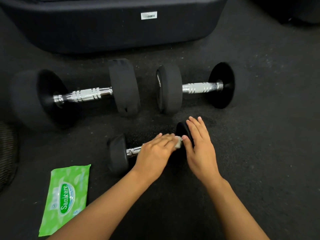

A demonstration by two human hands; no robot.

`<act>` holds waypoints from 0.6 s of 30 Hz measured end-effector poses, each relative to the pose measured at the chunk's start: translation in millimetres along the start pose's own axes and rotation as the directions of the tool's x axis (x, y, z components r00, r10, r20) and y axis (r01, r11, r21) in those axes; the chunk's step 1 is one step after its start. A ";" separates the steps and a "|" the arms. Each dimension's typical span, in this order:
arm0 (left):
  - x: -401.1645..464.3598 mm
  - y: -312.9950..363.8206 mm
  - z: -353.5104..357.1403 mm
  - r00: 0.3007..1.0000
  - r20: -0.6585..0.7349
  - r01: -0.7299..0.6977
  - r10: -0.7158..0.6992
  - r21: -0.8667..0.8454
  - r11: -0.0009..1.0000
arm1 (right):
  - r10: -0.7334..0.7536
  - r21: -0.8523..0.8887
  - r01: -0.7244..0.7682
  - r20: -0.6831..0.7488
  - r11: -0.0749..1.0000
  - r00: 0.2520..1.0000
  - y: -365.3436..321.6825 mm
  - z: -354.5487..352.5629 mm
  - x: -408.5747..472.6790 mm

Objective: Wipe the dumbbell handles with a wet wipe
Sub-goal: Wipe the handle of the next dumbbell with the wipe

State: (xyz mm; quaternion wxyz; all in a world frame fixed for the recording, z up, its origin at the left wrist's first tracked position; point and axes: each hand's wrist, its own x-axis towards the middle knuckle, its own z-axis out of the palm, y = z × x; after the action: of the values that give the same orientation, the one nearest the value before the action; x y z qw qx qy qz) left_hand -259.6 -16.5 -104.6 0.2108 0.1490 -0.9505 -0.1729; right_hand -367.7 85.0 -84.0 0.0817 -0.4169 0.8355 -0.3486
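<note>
A small black dumbbell (117, 153) with a chrome handle lies on the floor in front of me. My left hand (155, 151) is wrapped over its handle, holding a white wet wipe (178, 144) against the handle's right end. My right hand (199, 146) rests with straight fingers on the dumbbell's right weight, most of which it hides. Two larger dumbbells lie farther back: one at the left (83, 95) and one at the right (199, 87), both with bare chrome handles.
A green pack of wet wipes (65, 196) lies flat at the lower left. A large black padded machine base (110, 28) with a white label runs across the back. A dark ribbed object (7, 153) sits at the left edge. The floor is black rubber (259, 153).
</note>
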 end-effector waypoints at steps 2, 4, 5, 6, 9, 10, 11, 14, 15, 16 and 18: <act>-13.5 -6.0 -5.5 0.999 -0.051 0.006 -0.006 -0.008 1.000 | -0.018 -0.005 0.018 0.005 1.000 1.000 1.4 -0.5 1.0; -22.0 -8.1 -4.3 0.996 -0.082 0.023 -0.022 0.005 1.000 | -0.019 -0.004 0.019 0.004 1.000 1.000 2.3 -0.1 -0.2; -22.4 -7.0 -1.8 0.996 -0.077 0.034 -0.034 0.006 0.999 | -0.014 0.000 0.014 0.000 1.000 1.000 2.2 0.4 -1.0; -20.2 -5.7 1.1 0.997 -0.064 0.036 -0.036 -0.003 0.999 | -0.008 0.005 0.008 -0.004 1.000 1.000 1.8 0.9 -1.5; -6.6 -0.7 8.1 1.000 -0.007 -0.018 0.018 -0.028 0.999 | -0.001 0.004 0.001 -0.009 1.000 1.000 0.6 2.2 -0.4; -2.7 -0.4 9.5 0.999 0.018 -0.032 0.033 -0.034 0.999 | -0.004 -0.001 0.004 -0.008 1.000 1.000 0.8 2.5 0.2; -1.3 -1.5 9.3 0.998 0.043 -0.040 0.042 -0.034 0.999 | -0.009 -0.005 0.009 -0.007 1.000 1.000 1.2 2.6 0.5; -12.4 -7.5 1.3 0.994 0.090 -0.055 0.056 -0.007 0.998 | -0.023 -0.018 0.023 -0.004 1.000 1.000 3.0 1.9 -0.6; -18.2 -9.7 -2.9 0.992 0.104 -0.069 0.068 0.004 0.998 | -0.025 -0.021 0.025 -0.006 0.999 1.000 3.3 2.0 -1.3; -23.1 -10.7 -6.5 0.989 0.127 -0.077 0.075 0.011 0.997 | -0.025 -0.021 0.025 -0.007 0.999 1.000 3.3 2.3 -2.2; -23.3 -9.0 -11.7 0.981 0.179 -0.085 0.078 0.029 0.996 | -0.019 -0.019 0.018 -0.014 1.000 1.000 3.3 3.2 -2.8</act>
State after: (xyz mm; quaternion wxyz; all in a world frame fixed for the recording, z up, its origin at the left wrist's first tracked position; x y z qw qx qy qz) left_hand -232.2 -19.4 -106.4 0.1295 0.0977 -0.9738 -0.1594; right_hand -366.6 86.7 -88.9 0.0686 -0.4228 0.8355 -0.3441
